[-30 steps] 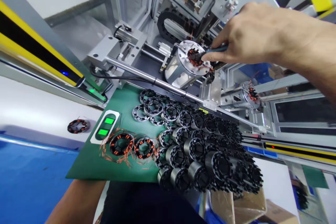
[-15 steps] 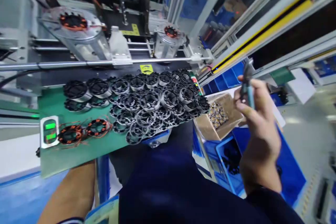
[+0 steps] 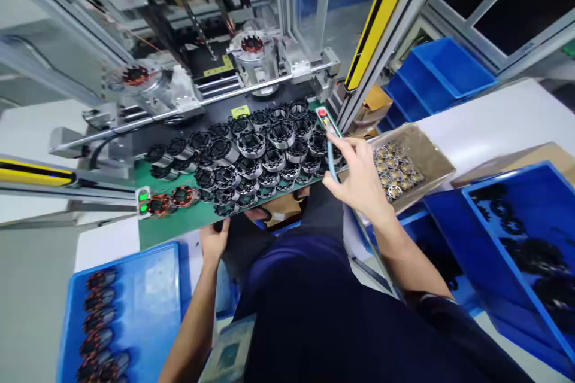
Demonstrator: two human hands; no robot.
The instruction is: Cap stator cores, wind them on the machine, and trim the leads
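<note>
My right hand (image 3: 357, 176) is closed around pliers with light-blue handles (image 3: 331, 158), beside the right end of the green work surface (image 3: 168, 228). The plier jaws point at a small control panel with a red button (image 3: 322, 112). My left hand (image 3: 214, 242) is at the front edge of the work surface, its fingers partly hidden, so its grip cannot be made out. Many black-and-silver motor stators (image 3: 251, 142) stand stacked in rows on the surface. Two stators wound with copper wire (image 3: 184, 195) lie at the left, next to a green-lit display (image 3: 143, 202).
Behind the stators is a winding machine with a metal rail (image 3: 233, 91) and two fixtures. A cardboard box of metal rings (image 3: 433, 158) sits at right, near blue bins (image 3: 539, 191). At lower left, a blue tray (image 3: 153, 287) holds wound stators.
My view has turned. My right hand has brought the pliers from the far right to the right end of the stator rows. My left hand has come into view at the front edge.
</note>
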